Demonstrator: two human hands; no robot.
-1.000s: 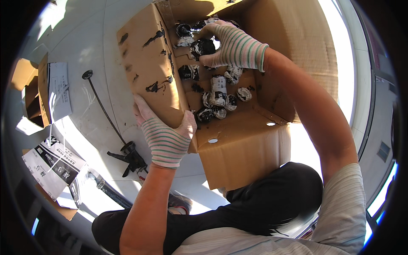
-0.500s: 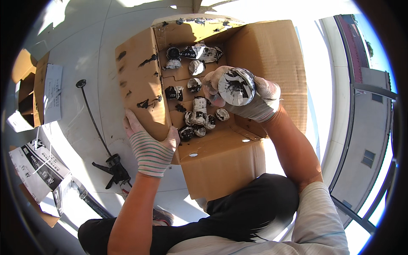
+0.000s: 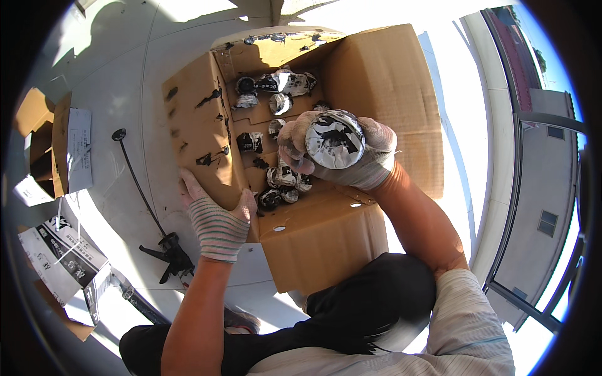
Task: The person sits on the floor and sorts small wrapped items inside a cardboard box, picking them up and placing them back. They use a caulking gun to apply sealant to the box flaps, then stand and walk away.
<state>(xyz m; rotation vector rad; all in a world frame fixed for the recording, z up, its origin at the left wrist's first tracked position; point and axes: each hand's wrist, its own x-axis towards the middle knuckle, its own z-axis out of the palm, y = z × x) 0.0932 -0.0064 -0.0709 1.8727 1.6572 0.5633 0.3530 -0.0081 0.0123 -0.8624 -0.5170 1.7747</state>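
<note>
Though round, crinkled bundle in right hand

Light characters stand on the white carton by the floor's left edge; fine print (too small to read) lines the open carton; letters mark the crumpled wrapper near the cardboard box's far edge and the wad in the right hand.

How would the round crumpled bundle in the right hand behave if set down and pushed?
The bundle might well roll, given its rounded outline. Its surface looks wrinkled, so it would probably dent easily when squeezed.
</note>
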